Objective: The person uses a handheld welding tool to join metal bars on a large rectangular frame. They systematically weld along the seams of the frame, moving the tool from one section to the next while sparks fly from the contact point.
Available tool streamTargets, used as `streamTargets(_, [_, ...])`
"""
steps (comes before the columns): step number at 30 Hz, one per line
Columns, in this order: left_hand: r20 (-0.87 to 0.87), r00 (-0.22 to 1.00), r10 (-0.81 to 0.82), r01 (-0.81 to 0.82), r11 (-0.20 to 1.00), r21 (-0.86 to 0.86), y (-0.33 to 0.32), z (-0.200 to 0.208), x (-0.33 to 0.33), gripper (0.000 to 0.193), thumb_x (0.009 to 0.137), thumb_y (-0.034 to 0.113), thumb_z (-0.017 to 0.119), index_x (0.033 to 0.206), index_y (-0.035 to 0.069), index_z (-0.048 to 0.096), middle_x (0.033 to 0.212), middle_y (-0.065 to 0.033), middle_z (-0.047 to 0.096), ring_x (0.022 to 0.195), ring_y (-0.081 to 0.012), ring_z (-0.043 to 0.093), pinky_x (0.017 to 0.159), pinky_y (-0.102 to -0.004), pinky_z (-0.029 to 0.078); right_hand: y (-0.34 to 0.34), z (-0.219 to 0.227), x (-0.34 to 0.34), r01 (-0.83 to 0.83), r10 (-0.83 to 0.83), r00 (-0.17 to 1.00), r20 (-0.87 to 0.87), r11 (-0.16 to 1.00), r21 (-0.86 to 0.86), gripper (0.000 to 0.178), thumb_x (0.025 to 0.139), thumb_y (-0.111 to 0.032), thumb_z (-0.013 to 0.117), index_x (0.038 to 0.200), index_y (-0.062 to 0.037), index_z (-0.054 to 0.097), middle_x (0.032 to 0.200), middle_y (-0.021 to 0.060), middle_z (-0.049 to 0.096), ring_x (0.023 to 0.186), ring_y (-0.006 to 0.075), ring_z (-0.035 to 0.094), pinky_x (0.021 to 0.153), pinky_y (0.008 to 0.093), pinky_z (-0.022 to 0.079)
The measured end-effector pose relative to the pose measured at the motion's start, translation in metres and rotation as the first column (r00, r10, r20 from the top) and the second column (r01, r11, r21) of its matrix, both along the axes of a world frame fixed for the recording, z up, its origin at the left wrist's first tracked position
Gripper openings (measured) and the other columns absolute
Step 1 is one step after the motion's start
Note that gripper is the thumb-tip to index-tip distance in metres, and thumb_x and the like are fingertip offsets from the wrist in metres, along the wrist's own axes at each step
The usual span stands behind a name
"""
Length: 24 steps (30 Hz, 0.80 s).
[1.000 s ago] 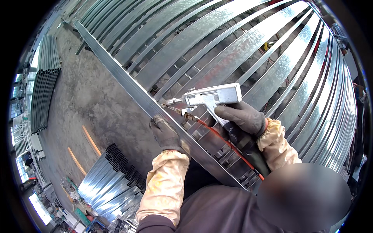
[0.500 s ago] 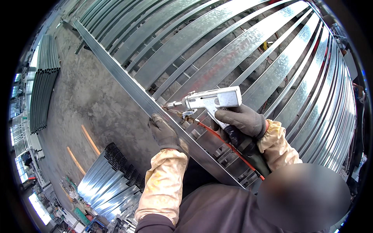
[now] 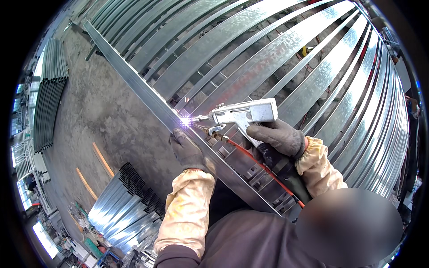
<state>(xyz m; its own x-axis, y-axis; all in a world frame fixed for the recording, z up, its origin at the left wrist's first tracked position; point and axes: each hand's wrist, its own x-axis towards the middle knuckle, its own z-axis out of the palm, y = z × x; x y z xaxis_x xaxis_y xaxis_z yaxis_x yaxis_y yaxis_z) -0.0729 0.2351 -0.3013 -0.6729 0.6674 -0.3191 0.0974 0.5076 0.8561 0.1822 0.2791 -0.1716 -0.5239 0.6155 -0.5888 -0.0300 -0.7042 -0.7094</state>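
Well, looking down from the head view, my right hand [image 3: 282, 138] is wrapped around the handle of a silver welding gun [image 3: 254, 111], with the body of the gun above my fist and its nozzle pointing away to the left. At the nozzle's end, a bright spark [image 3: 185, 120] burns on the long metal rail [image 3: 143, 85], just beyond the fingertips of my left hand [image 3: 187, 151]. That left hand lies against the rail's outer side; whether the fingers clasp it or only press, I cannot tell. An orange hose [image 3: 254, 157] runs below the gun and back beside my right forearm, and the metal bars [image 3: 250, 78] spread out past my right fist.

To do this well, I judge, the right wrist should hold one angle, so the nozzle meets the seam squarely and doesn't skate. The left hand would do best as a firm brace, fingertips a little farther back from the heat, since they sit very near the glare. The hose wants slack too, lest it tug the gun off line.
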Motion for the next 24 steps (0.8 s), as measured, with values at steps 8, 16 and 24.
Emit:
streamTargets(8, [-0.007, 1.0, 0.014, -0.014, 1.0, -0.011, 0.001, 0.001, 0.0, 0.06, 0.105, 0.044, 0.036, 0.132, -0.007, 0.051, 0.127, -0.0268, 0.059, 0.118, -0.0388, 0.057, 0.101, -0.0426, 0.043, 0.0, 0.0, 0.0, -0.005, 0.006, 1.0, 0.005, 0.999, -0.042, 0.037, 0.097, -0.022, 0.065, 0.125, 0.0027, 0.059, 0.106, 0.0028, 0.064, 0.091, 0.0092, 0.058, 0.081, 0.0252, 0.049])
streamTargets(16, [-0.084, 0.996, 0.016, -0.02, 0.999, -0.046, 0.003, 0.016, 0.007, 0.059, 0.106, 0.044, 0.036, 0.131, -0.007, 0.052, 0.125, -0.0261, 0.06, 0.114, -0.0383, 0.059, 0.099, -0.0427, 0.043, -0.006, -0.001, 0.001, -0.008, 0.006, 0.999, 0.043, 0.999, 0.045, 0.04, 0.097, -0.025, 0.064, 0.125, 0.0036, 0.058, 0.105, 0.0054, 0.065, 0.093, 0.0098, 0.06, 0.081, 0.0266, 0.05])
streamTargets(24, [-0.056, 0.998, 0.005, -0.005, 1.0, 0.002, 0.001, 0.008, 0.004, 0.056, 0.106, 0.043, 0.036, 0.126, -0.006, 0.054, 0.118, -0.0252, 0.062, 0.109, -0.0371, 0.06, 0.096, -0.0429, 0.044, -0.007, 0.012, 0.002, -0.009, 0.009, 0.999, 0.041, 1.0, -0.008, 0.041, 0.096, -0.027, 0.066, 0.121, 0.0036, 0.059, 0.1, 0.0049, 0.065, 0.082, 0.0087, 0.062, 0.071, 0.0246, 0.052])
